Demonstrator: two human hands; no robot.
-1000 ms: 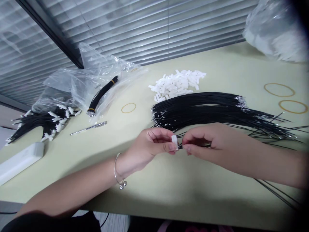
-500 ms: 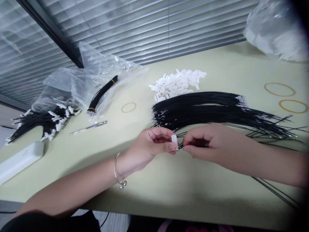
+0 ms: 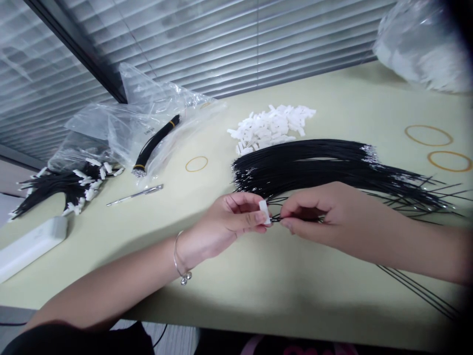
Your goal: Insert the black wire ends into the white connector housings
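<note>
Between the thumb and fingers of my left hand is a small white plastic connector housing, held upright. My right hand pinches thin black wires close to their ends, which meet the housing's right side; whether they are seated inside cannot be made out. The wires' far ends trail out below my right forearm. Just beyond my hands lies a large pile of black wires with shiny metal tips. Behind that pile is a heap of white connector housings.
At left lie wires with white housings, a white case, a pen and a banded wire bundle on a clear plastic bag. Rubber bands lie at right, below a bulging plastic bag.
My left hand has shifted slightly left and the housing has turned a little. More black wire shows between the housing and my right fingers, and more wires trail below my right forearm.
</note>
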